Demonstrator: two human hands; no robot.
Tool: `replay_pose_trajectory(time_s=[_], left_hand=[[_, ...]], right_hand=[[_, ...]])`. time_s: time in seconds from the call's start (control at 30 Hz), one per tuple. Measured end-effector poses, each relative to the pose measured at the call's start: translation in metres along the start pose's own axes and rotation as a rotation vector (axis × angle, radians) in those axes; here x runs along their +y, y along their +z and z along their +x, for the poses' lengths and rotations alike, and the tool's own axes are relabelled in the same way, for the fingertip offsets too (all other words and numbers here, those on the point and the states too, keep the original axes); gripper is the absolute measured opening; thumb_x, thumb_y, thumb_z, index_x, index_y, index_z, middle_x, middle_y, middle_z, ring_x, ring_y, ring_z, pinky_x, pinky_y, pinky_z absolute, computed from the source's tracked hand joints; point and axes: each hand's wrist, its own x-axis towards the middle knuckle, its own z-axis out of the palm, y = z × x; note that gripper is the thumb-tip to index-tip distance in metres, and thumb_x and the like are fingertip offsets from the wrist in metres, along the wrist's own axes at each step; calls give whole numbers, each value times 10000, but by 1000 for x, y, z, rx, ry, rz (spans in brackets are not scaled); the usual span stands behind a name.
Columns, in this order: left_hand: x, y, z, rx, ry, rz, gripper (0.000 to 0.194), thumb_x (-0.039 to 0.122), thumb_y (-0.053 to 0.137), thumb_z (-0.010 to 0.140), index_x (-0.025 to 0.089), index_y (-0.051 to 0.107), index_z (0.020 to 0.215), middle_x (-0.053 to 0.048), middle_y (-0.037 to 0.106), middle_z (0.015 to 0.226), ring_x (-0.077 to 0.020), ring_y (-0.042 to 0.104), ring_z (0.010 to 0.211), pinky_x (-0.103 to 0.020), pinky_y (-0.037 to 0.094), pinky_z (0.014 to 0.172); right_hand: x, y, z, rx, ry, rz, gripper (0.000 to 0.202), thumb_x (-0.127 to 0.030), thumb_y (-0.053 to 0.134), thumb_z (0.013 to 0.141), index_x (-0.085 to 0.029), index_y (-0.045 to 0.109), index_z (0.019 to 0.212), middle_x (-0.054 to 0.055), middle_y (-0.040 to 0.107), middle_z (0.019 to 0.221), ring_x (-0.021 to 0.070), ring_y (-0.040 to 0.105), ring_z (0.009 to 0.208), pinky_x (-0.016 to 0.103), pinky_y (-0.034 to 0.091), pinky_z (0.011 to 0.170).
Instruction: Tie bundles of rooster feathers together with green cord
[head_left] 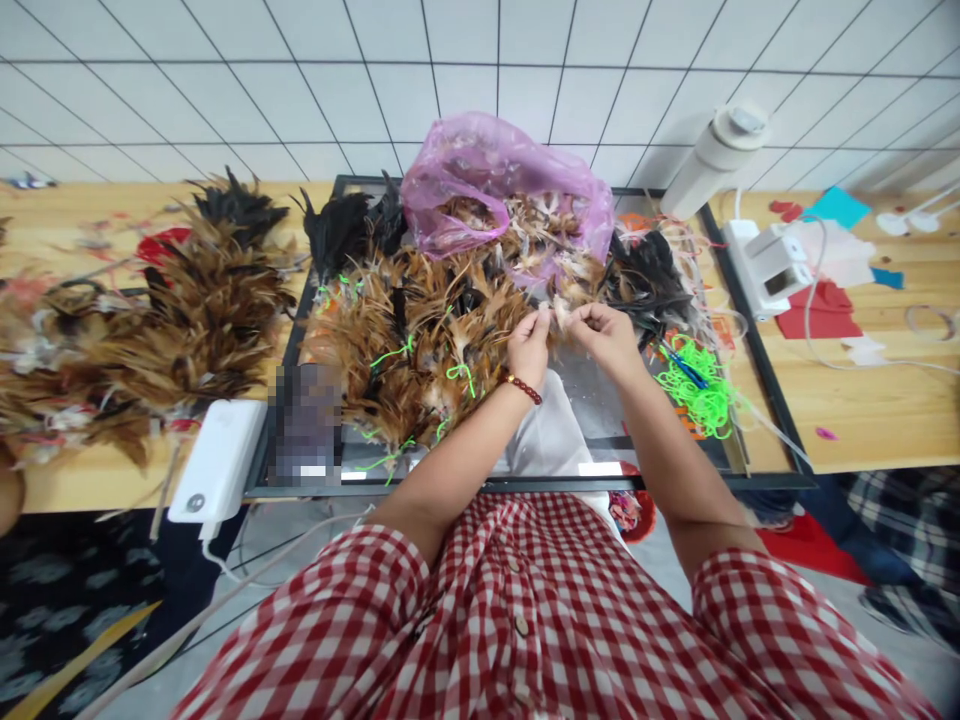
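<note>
My left hand (529,350), with a red bead bracelet at the wrist, has its fingers pinched together at the right edge of a brown feather pile (427,350). Close beside it, my right hand (604,338) pinches pale feathers (561,312). What my left fingertips hold is too small to make out. Behind both hands lies an open pink plastic bag (510,165) with loose feathers in it. Black feathers (651,280) lie to the right of my right hand. Bright green cord (694,385) is heaped nearer me, with a blue tool (686,365) on it.
A black-framed board (757,370) lies under the work. More brown feathers (202,320) and a white power bank (217,460) are at the left. A white bottle (716,160), a white power strip (754,265) and red cloth (821,310) are at the right.
</note>
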Motion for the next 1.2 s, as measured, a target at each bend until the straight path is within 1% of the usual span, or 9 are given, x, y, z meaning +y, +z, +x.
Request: replay_pose_trajectory(time_s=[0.13,0.33,0.47,0.6,0.73,0.87,0.93,1.03,1.2], left_hand=[[0,-1,-1,-31,-47,-40,114,250,781,847,175,757,765,27,716,753,-76,612,726,-211,495,783],[3,-1,-3,-72,-57,0,117,225,787,836,170,738,745,22,704,743,-87,623,734,-224,501,803],[0,-4,-2,-83,19,60,179,276,766,867,182,701,729,36,682,726,-75,614,720,-197,493,773],[0,-6,-5,-284,38,178,307,448,762,866,193,667,724,57,580,575,-71,521,535,-202,443,595],[8,-5,-11,-412,-12,213,454,541,771,831,186,579,624,63,498,502,-63,445,468,-211,404,529],[11,-3,-14,-468,-75,272,387,456,768,862,173,621,643,56,489,490,-60,422,458,-209,360,503],[9,-2,-13,-423,-83,261,337,383,750,891,172,631,657,60,472,482,-60,396,450,-211,348,494],[6,-1,-10,-257,-30,147,311,317,689,942,180,610,674,71,447,482,-63,382,449,-212,353,502],[7,1,-6,-80,8,-6,342,347,669,954,194,550,672,88,424,470,-70,387,440,-219,355,509]], right_hand=[[0,8,-3,85,-211,-311,104,-291,632,752,-208,642,691,25,620,685,141,512,626,291,431,648],[1,10,-6,17,-354,-495,151,-265,600,837,-204,671,719,71,683,777,193,604,747,332,480,746],[3,1,-4,51,-344,-334,196,-376,670,862,-204,760,840,64,687,806,193,611,743,349,499,766],[6,-7,4,-21,-265,-62,432,-607,717,833,-256,806,1067,44,690,845,199,633,788,381,525,834],[5,-13,7,-81,-197,38,460,-706,786,724,-259,819,831,58,720,852,217,642,862,404,515,904],[9,-17,9,-88,-89,135,450,-667,820,676,-226,735,698,25,654,717,173,574,700,352,501,753],[14,-17,14,-12,-56,85,409,-612,766,736,-211,699,700,15,627,687,157,543,662,326,474,710],[22,-8,21,122,-102,-285,258,-441,675,823,-194,716,760,46,669,760,181,577,733,325,464,742],[22,7,27,97,-111,-870,151,-267,641,830,-181,763,853,119,720,959,245,645,868,339,462,754]])
